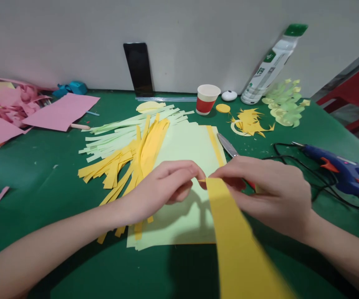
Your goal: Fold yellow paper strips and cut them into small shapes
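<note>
My right hand (265, 195) is closed on a long yellow paper strip (237, 236), which runs down toward me and blurs near the bottom edge. At the strip's upper end my left hand (179, 178) is closed in a pinch, fingertips at a small pointed yellow tip. Beneath both hands lie light green paper sheets (182, 145). Yellow cut strips (150, 153) and pale green strips (111, 139) are heaped left of my hands. Scissors (227, 145) show their blades beyond my right hand; it hides most of the handles, and I cannot tell whether they touch it.
A blue glue gun (338, 168) with a black cable lies at right. Farther back are a paper cup (207, 99), a leaning bottle (271, 66), a phone (138, 69), yellow paper pieces (249, 121) and a green paper cluster (287, 104). Pink paper (62, 111) lies at left.
</note>
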Demonstrator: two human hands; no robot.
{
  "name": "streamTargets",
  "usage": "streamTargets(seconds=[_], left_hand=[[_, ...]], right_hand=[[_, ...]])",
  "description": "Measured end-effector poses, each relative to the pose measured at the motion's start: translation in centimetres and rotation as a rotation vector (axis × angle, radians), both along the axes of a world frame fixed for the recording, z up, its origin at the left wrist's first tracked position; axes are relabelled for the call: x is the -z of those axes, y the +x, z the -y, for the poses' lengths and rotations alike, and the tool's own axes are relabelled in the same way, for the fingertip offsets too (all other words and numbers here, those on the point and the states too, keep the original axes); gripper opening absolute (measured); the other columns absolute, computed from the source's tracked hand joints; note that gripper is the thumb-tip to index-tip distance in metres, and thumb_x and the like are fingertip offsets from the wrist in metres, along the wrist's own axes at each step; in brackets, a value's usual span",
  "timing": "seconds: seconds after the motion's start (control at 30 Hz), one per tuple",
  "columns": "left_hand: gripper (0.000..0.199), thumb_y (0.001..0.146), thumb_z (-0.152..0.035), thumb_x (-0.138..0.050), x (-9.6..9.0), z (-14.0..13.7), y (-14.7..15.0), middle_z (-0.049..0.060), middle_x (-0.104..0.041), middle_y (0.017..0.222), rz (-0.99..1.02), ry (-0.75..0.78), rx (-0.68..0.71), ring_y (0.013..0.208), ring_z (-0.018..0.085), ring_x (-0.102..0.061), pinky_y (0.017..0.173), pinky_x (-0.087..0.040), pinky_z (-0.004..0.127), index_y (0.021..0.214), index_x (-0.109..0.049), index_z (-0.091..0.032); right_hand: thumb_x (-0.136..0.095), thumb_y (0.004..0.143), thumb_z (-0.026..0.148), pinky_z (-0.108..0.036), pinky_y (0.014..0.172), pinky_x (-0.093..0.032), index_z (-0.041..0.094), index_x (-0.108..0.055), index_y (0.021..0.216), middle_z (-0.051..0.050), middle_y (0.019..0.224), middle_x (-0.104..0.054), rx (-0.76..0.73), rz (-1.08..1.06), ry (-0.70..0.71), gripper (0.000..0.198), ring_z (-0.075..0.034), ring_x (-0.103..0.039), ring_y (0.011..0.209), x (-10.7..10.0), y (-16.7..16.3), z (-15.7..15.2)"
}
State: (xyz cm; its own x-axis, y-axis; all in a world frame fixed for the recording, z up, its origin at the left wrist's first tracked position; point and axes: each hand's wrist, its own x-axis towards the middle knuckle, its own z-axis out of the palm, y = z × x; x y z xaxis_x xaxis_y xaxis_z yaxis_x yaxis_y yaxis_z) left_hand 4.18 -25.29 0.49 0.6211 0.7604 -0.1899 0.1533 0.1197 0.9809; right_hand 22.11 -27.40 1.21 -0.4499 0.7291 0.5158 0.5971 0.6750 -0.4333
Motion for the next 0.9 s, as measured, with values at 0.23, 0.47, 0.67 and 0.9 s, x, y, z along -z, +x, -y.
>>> streamTargets(seconds=[0.23,0.47,0.67,0.9], left_hand=[[0.014,0.081,-0.013,-0.049,0.6,-0.3,0.2,0.0,-0.054,0.066,-0.046,0.695,-0.142,0.062,0.008,-0.05,0.053,-0.041,0.018,0.07,-0.058,-0.013],[0.015,0.073,-0.015,-0.063,0.0,-0.4,0.3,-0.003,-0.058,0.058,-0.086,0.549,-0.186,0.054,0.005,-0.051,0.049,-0.042,0.014,0.058,-0.061,-0.013],[0.011,0.072,-0.025,-0.065,-0.3,-0.3,0.0,0.002,-0.069,0.072,-0.086,0.21,-0.209,0.061,0.011,-0.058,0.051,-0.046,0.021,0.073,-0.071,-0.017],[0.005,0.071,-0.022,-0.068,0.3,-0.1,0.1,0.001,-0.068,0.078,0.081,0.094,-0.193,0.065,0.01,-0.056,0.052,-0.044,0.019,0.071,-0.072,-0.02]], right_hand=[[-0.061,0.069,0.023,-0.017,0.041,-0.036,0.017,-0.063,0.065,0.002,0.052,-0.055,0.152,-0.282,-0.723,0.008,-0.007,-0.044,0.045,0.2,-0.3,-0.5],[-0.061,0.067,0.021,-0.017,0.042,-0.034,0.017,-0.061,0.064,0.003,0.051,-0.049,0.137,-0.287,-0.845,0.005,-0.007,-0.041,0.047,0.0,-0.2,-0.7],[-0.057,0.073,0.024,-0.02,0.038,-0.032,0.019,-0.058,0.064,0.002,0.053,-0.054,0.114,-0.338,-0.675,0.01,-0.008,-0.044,0.046,-0.1,-0.3,-0.3],[-0.054,0.074,0.018,-0.024,0.042,-0.038,0.022,-0.056,0.062,0.002,0.05,-0.053,0.129,-0.285,-0.426,0.012,-0.011,-0.046,0.046,-0.1,-0.3,0.4]])
